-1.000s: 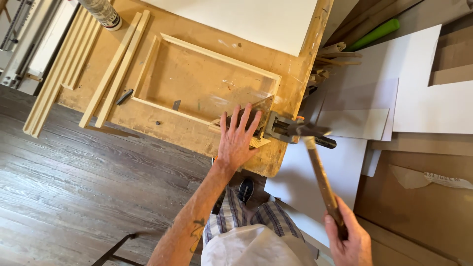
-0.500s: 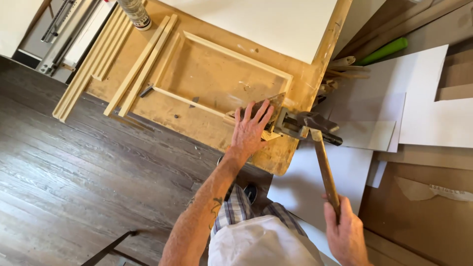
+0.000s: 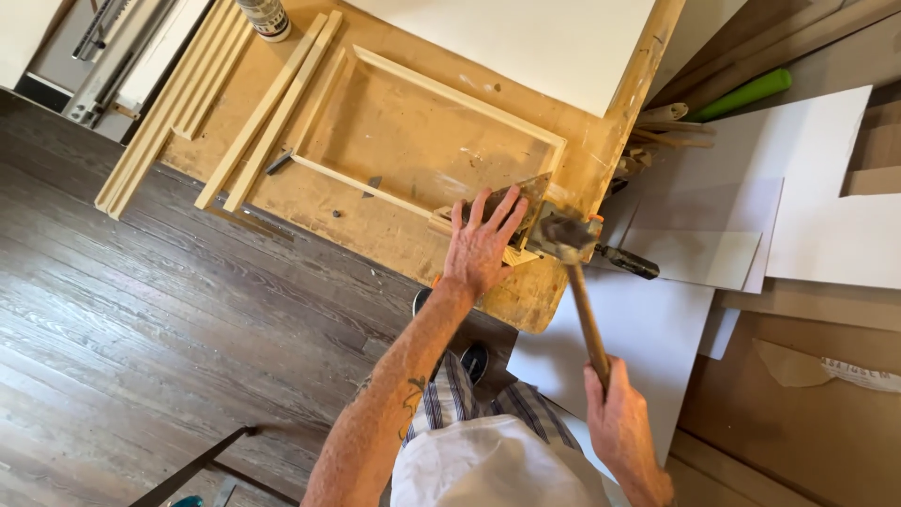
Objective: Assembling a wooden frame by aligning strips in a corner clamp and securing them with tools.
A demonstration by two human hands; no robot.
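Pressing flat with fingers spread, the left hand pins the wooden frame corner near the workbench edge. The right hand is closed around the hammer handle's end, head at that corner. Thin strips look light and brittle; open floor lies left, boards crowd the right.

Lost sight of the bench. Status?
Left hand flat on frame corner. Right hand gripping hammer, head at corner. Loose strips well clear.
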